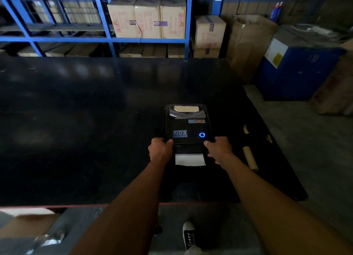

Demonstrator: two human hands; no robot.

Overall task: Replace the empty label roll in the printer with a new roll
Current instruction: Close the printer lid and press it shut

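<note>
A black label printer (186,129) sits on the dark table (76,121), its lid down and a blue ring light lit on top. A window at its back shows a roll inside. White label paper (190,159) sticks out of the front slot. My left hand (160,149) grips the printer's front left corner, thumb on the lid. My right hand (218,147) holds the front right corner, fingers curled over its side. An empty brown cardboard core (250,160) lies on the table just right of the printer.
Small cardboard scraps (246,129) lie further right near the table's edge. Blue shelving (107,38) with cartons stands behind the table. A blue machine (298,69) and large boxes stand on the floor at right. My shoe (189,235) shows below the near edge.
</note>
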